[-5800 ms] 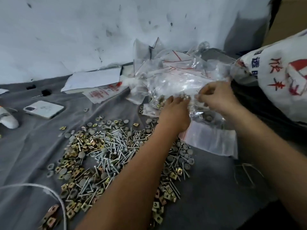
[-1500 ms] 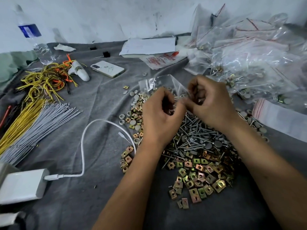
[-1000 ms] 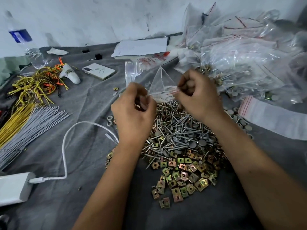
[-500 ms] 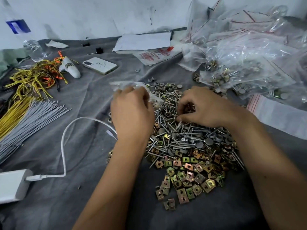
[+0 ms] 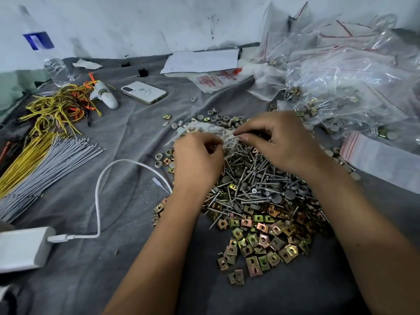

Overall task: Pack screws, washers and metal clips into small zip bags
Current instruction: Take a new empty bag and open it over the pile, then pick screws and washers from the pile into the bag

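A heap of steel screws (image 5: 252,180) lies mid-table on the grey cloth, with brass-coloured metal clips (image 5: 261,237) along its near side and grey washers (image 5: 218,117) at its far edge. My left hand (image 5: 196,162) grips a small clear zip bag (image 5: 202,130) over the heap's far-left side. My right hand (image 5: 281,144) pinches a few screws (image 5: 236,137), their tips at the bag's mouth.
Filled zip bags (image 5: 345,87) pile up at the back right, with a flat stack of zip bags (image 5: 381,158) in front of them. At the left lie cable ties (image 5: 45,164), yellow wires (image 5: 56,108), a phone (image 5: 143,92), a water bottle (image 5: 45,55) and a white charger (image 5: 20,248) with its cable (image 5: 100,185).
Earlier both hands held the bag up and pulled its mouth apart. They came down to the heap; my right hand picked up screws and now brings them to the bag in my left.
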A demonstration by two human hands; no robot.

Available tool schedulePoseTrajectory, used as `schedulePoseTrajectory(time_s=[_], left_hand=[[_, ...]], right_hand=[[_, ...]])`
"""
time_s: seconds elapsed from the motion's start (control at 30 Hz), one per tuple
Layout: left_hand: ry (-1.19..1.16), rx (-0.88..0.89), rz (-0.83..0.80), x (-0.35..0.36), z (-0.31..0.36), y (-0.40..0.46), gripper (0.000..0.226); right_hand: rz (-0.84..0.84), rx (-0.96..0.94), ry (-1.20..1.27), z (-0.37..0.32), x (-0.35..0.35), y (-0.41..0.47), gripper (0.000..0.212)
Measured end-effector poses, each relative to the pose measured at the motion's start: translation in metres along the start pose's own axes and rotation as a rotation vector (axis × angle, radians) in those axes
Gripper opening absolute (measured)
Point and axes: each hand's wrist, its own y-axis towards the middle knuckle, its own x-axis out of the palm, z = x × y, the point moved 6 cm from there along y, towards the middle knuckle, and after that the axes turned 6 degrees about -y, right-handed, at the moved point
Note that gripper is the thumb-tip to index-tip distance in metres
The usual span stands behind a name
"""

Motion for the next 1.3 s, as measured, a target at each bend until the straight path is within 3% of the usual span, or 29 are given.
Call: schedulePoseTrajectory(time_s=[0.17, 0.3, 0.57, 0.7, 0.77, 0.9, 1.07, 1.17, 1.3], left_hand=[[-0.061, 0.038, 0.069, 0.000, 0.001, 0.000, 0.010], [-0.143, 0.041, 0.114, -0.001, 0.002, 0.000, 0.012], [-0.273, -0.101, 0.205, -0.007, -0.011, 0.000, 0.021], [-0.273, -0.121, 0.213, -0.008, -0.013, 0.001, 0.021], [-0.273, -0.115, 0.212, -0.007, -0.014, 0.000, 0.022], [-0.264, -0.108, 0.200, -0.005, -0.013, -0.001, 0.020], [-0.244, -0.111, 0.181, -0.002, -0.014, -0.002, 0.015], [-0.221, -0.104, 0.173, -0.001, -0.012, -0.002, 0.015], [-0.211, -0.098, 0.176, -0.001, -0.012, -0.001, 0.018]], right_hand=[[-0.013, 0.025, -0.045, -0.001, 0.006, -0.001, 0.016], [0.093, -0.018, -0.072, -0.006, 0.001, 0.000, 0.014], [0.192, -0.012, -0.070, -0.005, -0.004, -0.001, 0.021], [-0.158, 0.075, -0.306, 0.010, 0.015, -0.002, 0.027], [-0.246, 0.103, -0.313, 0.012, 0.021, -0.003, 0.024], [-0.252, 0.097, -0.327, 0.009, 0.024, -0.003, 0.019], [-0.277, 0.152, -0.384, 0.018, 0.023, -0.004, 0.032], [-0.289, 0.099, -0.350, 0.013, 0.024, -0.004, 0.023], [-0.160, 0.053, -0.235, 0.007, 0.016, -0.001, 0.007]])
